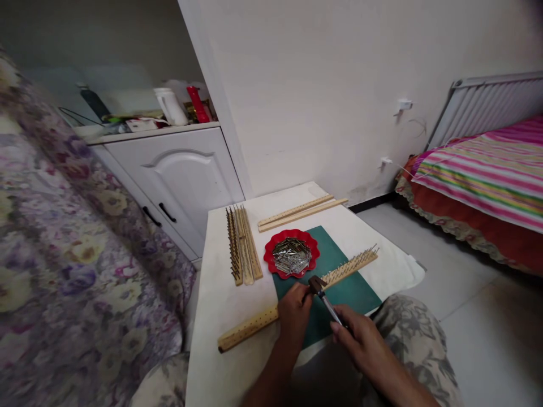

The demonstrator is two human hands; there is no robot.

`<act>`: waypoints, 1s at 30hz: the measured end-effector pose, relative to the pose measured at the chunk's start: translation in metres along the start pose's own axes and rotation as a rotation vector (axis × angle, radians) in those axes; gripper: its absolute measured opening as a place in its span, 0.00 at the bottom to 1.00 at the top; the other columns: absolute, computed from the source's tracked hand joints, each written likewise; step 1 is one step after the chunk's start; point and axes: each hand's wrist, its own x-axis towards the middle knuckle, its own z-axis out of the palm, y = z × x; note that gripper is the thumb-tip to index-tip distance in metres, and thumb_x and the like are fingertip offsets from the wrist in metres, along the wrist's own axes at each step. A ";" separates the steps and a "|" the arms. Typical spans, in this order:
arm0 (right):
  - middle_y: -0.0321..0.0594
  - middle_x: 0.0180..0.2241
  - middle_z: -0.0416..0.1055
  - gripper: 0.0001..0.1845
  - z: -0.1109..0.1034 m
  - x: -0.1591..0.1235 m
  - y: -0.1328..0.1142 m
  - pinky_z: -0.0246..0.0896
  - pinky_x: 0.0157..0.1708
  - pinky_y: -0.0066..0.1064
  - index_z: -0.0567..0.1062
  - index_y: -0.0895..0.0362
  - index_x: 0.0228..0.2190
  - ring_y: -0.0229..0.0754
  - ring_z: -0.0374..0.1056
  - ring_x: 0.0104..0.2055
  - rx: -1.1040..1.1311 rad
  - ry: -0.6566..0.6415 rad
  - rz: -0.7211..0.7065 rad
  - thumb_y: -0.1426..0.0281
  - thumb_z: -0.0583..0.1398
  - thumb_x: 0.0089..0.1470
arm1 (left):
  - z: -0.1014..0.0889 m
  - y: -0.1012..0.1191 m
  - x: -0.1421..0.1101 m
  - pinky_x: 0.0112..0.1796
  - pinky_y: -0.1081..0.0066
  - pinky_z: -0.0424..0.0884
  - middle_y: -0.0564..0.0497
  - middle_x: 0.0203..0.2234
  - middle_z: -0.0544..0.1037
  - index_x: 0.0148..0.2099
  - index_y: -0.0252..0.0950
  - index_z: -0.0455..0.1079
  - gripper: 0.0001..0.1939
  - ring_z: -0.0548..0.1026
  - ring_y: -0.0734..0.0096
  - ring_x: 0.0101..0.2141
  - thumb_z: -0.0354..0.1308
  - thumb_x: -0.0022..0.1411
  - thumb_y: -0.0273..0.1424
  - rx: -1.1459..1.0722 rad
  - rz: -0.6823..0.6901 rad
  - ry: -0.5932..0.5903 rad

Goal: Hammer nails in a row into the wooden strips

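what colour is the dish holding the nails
Red; the dish shows in the head view.

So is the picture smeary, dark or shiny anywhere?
In the head view, the flowered curtain looks soft and smeary; in that same head view, the alcove above the white cabinet is dim, and some nails in the red bowl glint.

Head camera, aimed forward and down.
Looks from above the knees (413, 330) over the table (218, 294); left hand (294, 308) and right hand (360, 333) near, toward 5 o'clock; wall (280, 85) farther, 12 o'clock; bed (479, 169), 3 o'clock.
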 end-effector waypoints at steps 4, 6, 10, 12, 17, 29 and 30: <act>0.34 0.25 0.70 0.08 0.000 0.001 0.000 0.58 0.29 0.30 0.69 0.56 0.36 0.43 0.68 0.28 -0.004 0.011 -0.007 0.69 0.51 0.57 | 0.001 -0.001 -0.001 0.31 0.75 0.60 0.55 0.26 0.72 0.30 0.36 0.71 0.09 0.70 0.74 0.28 0.50 0.59 0.29 0.009 0.017 0.010; 0.34 0.24 0.70 0.08 0.000 0.001 -0.001 0.58 0.29 0.30 0.70 0.56 0.33 0.43 0.68 0.28 -0.013 0.006 -0.015 0.69 0.51 0.57 | 0.001 -0.002 -0.001 0.30 0.75 0.60 0.55 0.25 0.72 0.29 0.36 0.71 0.09 0.70 0.74 0.28 0.51 0.58 0.28 0.030 0.013 0.010; 0.33 0.23 0.69 0.08 -0.002 -0.004 0.001 0.58 0.28 0.29 0.70 0.56 0.33 0.42 0.68 0.27 0.031 0.025 -0.001 0.67 0.52 0.57 | 0.004 -0.005 -0.002 0.32 0.75 0.62 0.55 0.26 0.72 0.31 0.37 0.72 0.09 0.70 0.74 0.29 0.51 0.59 0.28 0.029 0.013 0.018; 0.32 0.24 0.68 0.09 -0.003 -0.011 0.007 0.59 0.25 0.27 0.69 0.55 0.37 0.40 0.67 0.25 0.100 0.045 0.042 0.65 0.53 0.58 | 0.005 -0.007 -0.002 0.33 0.74 0.63 0.54 0.28 0.73 0.33 0.37 0.72 0.08 0.71 0.73 0.31 0.51 0.59 0.29 0.002 0.018 0.016; 0.27 0.22 0.63 0.15 -0.002 -0.036 0.031 0.47 0.11 0.21 0.66 0.55 0.37 0.28 0.55 0.12 0.342 0.056 0.223 0.57 0.53 0.57 | 0.004 -0.011 -0.003 0.35 0.74 0.65 0.53 0.30 0.73 0.35 0.37 0.71 0.06 0.72 0.72 0.33 0.53 0.59 0.29 -0.057 0.025 0.024; 0.26 0.18 0.64 0.22 0.015 -0.058 0.071 0.41 0.10 0.19 0.67 0.55 0.29 0.25 0.50 0.10 0.505 0.033 0.300 0.48 0.59 0.47 | -0.034 -0.038 -0.035 0.45 0.60 0.64 0.46 0.44 0.73 0.46 0.38 0.68 0.14 0.69 0.58 0.45 0.56 0.55 0.28 0.298 0.091 0.098; 0.27 0.18 0.64 0.23 0.015 -0.057 0.074 0.42 0.10 0.19 0.67 0.56 0.30 0.25 0.51 0.10 0.511 0.024 0.294 0.48 0.59 0.47 | -0.034 -0.040 -0.036 0.45 0.60 0.64 0.46 0.44 0.73 0.47 0.38 0.68 0.15 0.69 0.58 0.45 0.56 0.56 0.28 0.315 0.077 0.087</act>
